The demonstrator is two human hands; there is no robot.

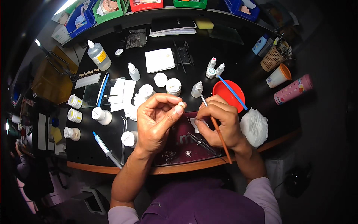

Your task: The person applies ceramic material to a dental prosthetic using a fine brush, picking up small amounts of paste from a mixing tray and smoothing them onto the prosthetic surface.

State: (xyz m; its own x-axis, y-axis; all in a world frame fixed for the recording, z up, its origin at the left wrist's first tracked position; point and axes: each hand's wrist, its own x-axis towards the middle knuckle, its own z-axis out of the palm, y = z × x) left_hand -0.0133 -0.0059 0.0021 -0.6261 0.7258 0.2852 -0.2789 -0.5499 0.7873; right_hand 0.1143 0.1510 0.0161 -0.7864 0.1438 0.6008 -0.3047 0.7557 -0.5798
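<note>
Around you, a red bowl (228,94) with a blue stick (232,93) across it, crumpled white tissue (254,127) beside it, white jars (173,86), a clear liquid bottle (99,55), a syringe (106,149), a wicker basket (272,59).

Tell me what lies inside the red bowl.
A blue stick rests across the red bowl, one end inside. No other contents show; the right hand covers its near edge.

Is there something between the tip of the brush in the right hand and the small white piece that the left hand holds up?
Nothing visible. The brush tip points up-left toward the white piece pinched by the left hand; only open air lies between. The right hand stays beside it.
</note>
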